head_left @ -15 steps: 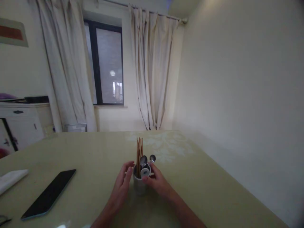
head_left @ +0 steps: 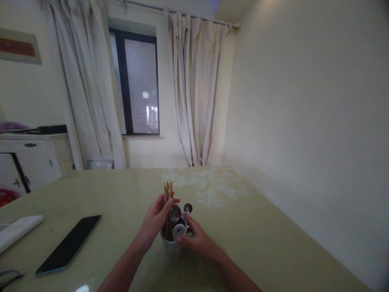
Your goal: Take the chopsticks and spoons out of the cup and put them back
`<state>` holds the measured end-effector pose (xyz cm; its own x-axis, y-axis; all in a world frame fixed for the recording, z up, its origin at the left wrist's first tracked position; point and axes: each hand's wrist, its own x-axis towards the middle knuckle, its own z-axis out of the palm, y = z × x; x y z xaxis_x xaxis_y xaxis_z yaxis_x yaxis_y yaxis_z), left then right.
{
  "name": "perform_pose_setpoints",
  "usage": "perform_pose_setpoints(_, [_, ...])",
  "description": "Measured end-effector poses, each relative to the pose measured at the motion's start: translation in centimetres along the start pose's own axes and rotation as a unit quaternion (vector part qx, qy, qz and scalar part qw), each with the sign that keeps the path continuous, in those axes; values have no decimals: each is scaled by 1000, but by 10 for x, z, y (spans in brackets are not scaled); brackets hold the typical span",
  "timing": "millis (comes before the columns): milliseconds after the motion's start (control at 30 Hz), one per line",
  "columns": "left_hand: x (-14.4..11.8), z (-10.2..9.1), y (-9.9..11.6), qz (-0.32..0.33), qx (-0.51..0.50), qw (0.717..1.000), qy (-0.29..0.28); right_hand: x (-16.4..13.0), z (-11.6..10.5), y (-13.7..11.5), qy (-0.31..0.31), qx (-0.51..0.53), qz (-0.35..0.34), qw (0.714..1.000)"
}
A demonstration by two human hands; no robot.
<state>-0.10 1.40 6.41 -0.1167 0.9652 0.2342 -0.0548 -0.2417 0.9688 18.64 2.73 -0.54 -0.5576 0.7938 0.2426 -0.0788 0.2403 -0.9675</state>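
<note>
The table [head_left: 258, 227] fills the lower half of my view, pale green with a faint white flower print toward 12 o'clock, its near edge cut off by the bottom of the frame. At 9 o'clock from my hands lies a dark phone [head_left: 68, 244], flat, screen up and well apart from them. Past it, at the left edge, is a white folded thing [head_left: 16, 230], cloth or paper, I cannot tell which, and partly cut off. In the bottom left corner a dark curved object [head_left: 7, 277] shows only in part, too little to name. My left hand [head_left: 156, 219] comes in from 7 o'clock, fingers curled around the chopsticks [head_left: 168, 200] with the thumb on the far side, so it is closed on the bundle; how many sticks there are I cannot make out. My right hand [head_left: 194, 241] comes in from 5 o'clock and wraps the cup [head_left: 172, 247] from its right side, fingertips at the rim, hiding much of that wall. The cup stands upright on the table near the middle. The chopsticks rise from it. Beside them at 1 o'clock two metal spoons [head_left: 182, 211] stick up, bowls blurred, and a white spoon [head_left: 178, 230] leans at the rim.
</note>
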Motion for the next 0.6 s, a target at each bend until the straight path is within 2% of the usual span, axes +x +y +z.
perform_pose_setpoints(167, [7,2,5,-28,9,999,-19,0,0,-1,-6,8,-3,1000])
perform_pose_setpoints(600, [4,2,1,-71,-106,987,-99,2,-1,4,-11,6,-10,1000])
